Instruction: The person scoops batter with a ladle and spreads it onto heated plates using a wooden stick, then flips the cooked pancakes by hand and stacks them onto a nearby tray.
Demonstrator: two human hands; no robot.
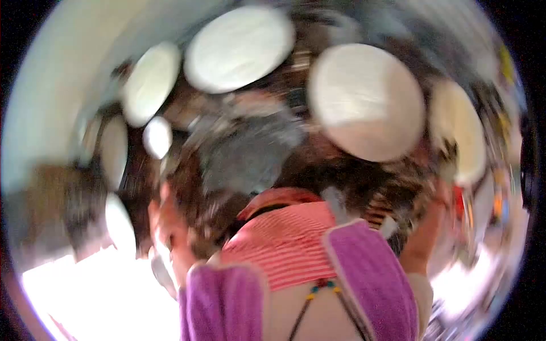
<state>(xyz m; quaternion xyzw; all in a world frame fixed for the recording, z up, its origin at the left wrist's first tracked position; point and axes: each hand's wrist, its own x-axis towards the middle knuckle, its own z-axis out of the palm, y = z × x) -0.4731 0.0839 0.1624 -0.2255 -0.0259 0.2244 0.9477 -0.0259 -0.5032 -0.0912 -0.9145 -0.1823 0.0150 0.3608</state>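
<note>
The picture is strongly smeared by motion. My left hand (165, 213) is low at the left, near a small white oval piece (157, 137); its fingers are blurred. On the right, my right hand (446, 190) is beside the lower end of a cream oval disc (463, 133), and whether it touches the disc is unclear. A large round white disc (364, 102) lies between the hands, farther forward. Another white disc (240, 50) is at the top, with a smaller one (151, 84) to its left. A grey flat patch (247, 150) lies in the middle.
More pale discs stand at the left, one upper (115, 152) and one lower (120, 224). Dark, cluttered ground surrounds the grey patch. Blurred colourful items (497, 207) are at the far right. A pale wall (51, 96) rises at the left.
</note>
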